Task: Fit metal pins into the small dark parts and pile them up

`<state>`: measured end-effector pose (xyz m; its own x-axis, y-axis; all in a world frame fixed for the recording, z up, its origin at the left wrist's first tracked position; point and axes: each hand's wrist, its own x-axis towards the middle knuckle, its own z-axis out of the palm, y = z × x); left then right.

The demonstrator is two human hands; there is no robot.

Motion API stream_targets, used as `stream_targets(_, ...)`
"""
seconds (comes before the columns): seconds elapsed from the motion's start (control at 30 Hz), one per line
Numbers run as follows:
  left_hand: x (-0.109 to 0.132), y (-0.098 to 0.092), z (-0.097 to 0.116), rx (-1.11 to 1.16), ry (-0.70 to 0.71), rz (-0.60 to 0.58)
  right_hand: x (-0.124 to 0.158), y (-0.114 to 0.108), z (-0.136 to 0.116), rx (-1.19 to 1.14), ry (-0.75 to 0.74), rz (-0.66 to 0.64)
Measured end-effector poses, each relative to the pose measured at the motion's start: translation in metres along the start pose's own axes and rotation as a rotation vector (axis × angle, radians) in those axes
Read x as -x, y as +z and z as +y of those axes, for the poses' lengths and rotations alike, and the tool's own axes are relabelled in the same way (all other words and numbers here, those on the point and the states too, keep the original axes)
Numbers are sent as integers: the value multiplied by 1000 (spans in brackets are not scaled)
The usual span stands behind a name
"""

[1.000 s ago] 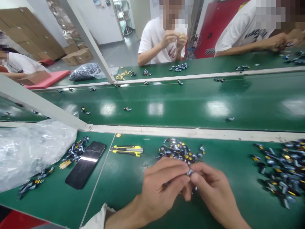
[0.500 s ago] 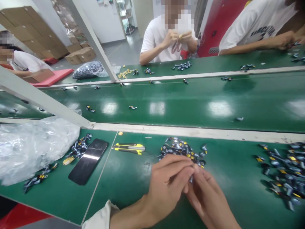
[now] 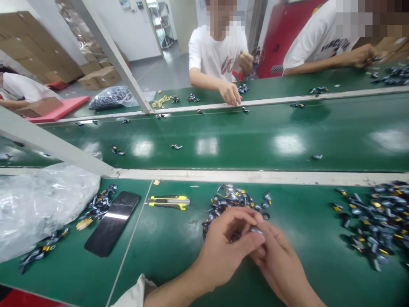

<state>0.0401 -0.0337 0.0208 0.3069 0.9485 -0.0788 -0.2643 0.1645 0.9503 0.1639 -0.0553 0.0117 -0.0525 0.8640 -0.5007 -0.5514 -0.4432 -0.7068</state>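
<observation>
My left hand (image 3: 223, 245) and my right hand (image 3: 280, 258) meet above the green bench, fingertips together. Pinched between them is a small shiny grey part (image 3: 256, 230), mostly covered by the fingers, so its full shape is hidden. Just behind my hands lies a pile of small grey and black parts with yellow bits (image 3: 231, 197); my left hand hides its near side. A larger heap of similar parts (image 3: 372, 217) spreads at the right. Left of the nearer pile lies a yellow and black utility knife (image 3: 169, 202).
A black phone (image 3: 111, 224) lies at the left beside a clear plastic bag (image 3: 41, 204) and more small parts. Beyond a white rail (image 3: 255, 176) runs a green strip (image 3: 153, 162) with scattered parts. A white slanted post (image 3: 60, 143) crosses at left. People sit across.
My fingers have shifted around the grey part, and more of it shows now. The view has moved slightly. Across the bench, a person's hand has reached down to the far rail.
</observation>
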Motion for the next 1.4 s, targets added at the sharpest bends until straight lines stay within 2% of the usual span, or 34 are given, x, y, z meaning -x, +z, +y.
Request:
stream_targets(0.1, 4, -2, 6, 116, -147, -123, 5, -6, -1, 313, -233, -40)
stream_targets(0.2, 5, -12, 13, 1, -165, -242, 8, -8, -4, 536, -422, -104)
stream_targets(0.3, 1, -23, 14, -175, -86, -316, 9, -6, -5, 647, -503, -125)
stream_targets(0.43, -1, -32, 8, -260, 53, -364, 13, -4, -7, 773, -585, -174)
stream_targets(0.53, -2, -39, 10, -459, 173, -340, 9, -8, -22, 925, -609, -202)
stream_targets(0.6, -11, -50, 18, -683, 287, -283, -6, -14, -42, 1035, -570, -173)
stream_targets(0.7, -49, -84, 36, -1088, 474, -118, -55, -28, -77, 1202, -483, -51)
stream_targets(0.73, -69, -98, 42, -1213, 473, 24, -76, -33, -88, 1257, -465, 16)
stream_targets(0.8, -113, -127, 51, -1271, 443, 141, -118, -38, -104, 1283, -469, 80)
stream_targets(0.87, -154, -151, 56, -1302, 398, 196, -153, -37, -113, 1309, -480, 124)
stream_targets(0.93, -182, -168, 57, -1321, 345, 206, -172, -33, -117, 1331, -514, 174)
stream_targets(1.03, -198, -181, 59, -1317, 283, 177, -168, -30, -121, 1344, -580, 262)
stream_targets(1.13, -190, -180, 64, -1274, 238, 127, -132, -39, -121, 1336, -605, 266)
stream_targets(1.2, -173, -167, 67, -1224, 212, 75, -102, -45, -114, 1316, -584, 212)
stream_targets(1.27, -145, -141, 65, -1155, 199, -2, -72, -47, -98, 1230, -496, 106)
stream_targets(1.33, -108, -105, 59, -1078, 212, -117, -49, -42, -78, 924, -243, -98)
stream_targets(1.4, -69, -71, 51, -999, 234, -255, -34, -34, -57, 577, -28, -245)
